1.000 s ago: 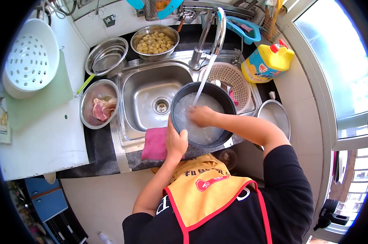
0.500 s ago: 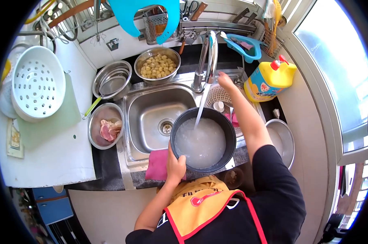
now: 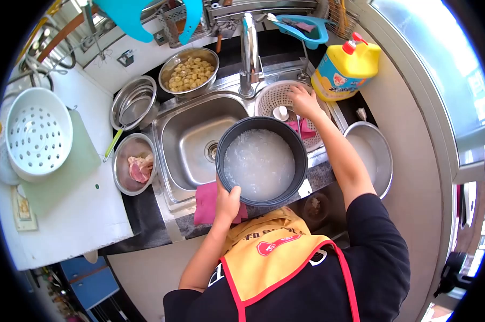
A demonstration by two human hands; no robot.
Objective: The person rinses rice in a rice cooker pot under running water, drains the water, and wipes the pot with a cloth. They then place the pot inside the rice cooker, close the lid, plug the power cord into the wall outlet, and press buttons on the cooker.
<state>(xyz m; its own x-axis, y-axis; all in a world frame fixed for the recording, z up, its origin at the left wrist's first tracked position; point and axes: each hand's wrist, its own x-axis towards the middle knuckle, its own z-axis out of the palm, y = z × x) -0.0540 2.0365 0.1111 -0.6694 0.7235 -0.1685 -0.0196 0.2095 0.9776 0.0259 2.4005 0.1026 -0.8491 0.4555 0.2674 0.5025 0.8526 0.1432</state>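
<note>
My left hand (image 3: 228, 203) grips the near left rim of a dark round pot (image 3: 301, 174), thumb over the edge. Cloudy whitish water (image 3: 259, 163) stands in the pot, which is level at the sink's front edge. Beyond the pot, my right hand (image 3: 305, 102) is over a beige perforated basket (image 3: 274, 94), its fingers apart and nothing in them. A white-capped item (image 3: 280, 112) and a pink cloth (image 3: 302, 129) lie in the basket. No stream shows from the faucet (image 3: 249, 56).
Left of the steel sink (image 3: 191, 145) are a bowl with raw meat (image 3: 140, 168) and nested steel bowls (image 3: 134, 102). Behind it is a bowl of round yellowish pieces (image 3: 191, 75). A yellow jug (image 3: 346, 70) and a steel bowl (image 3: 370, 155) stand right. A pink towel (image 3: 206, 204) hangs in front.
My right hand has left the pot, passed by the faucet and come down over the basket. The water stream has stopped. My left hand still holds the pot's rim.
</note>
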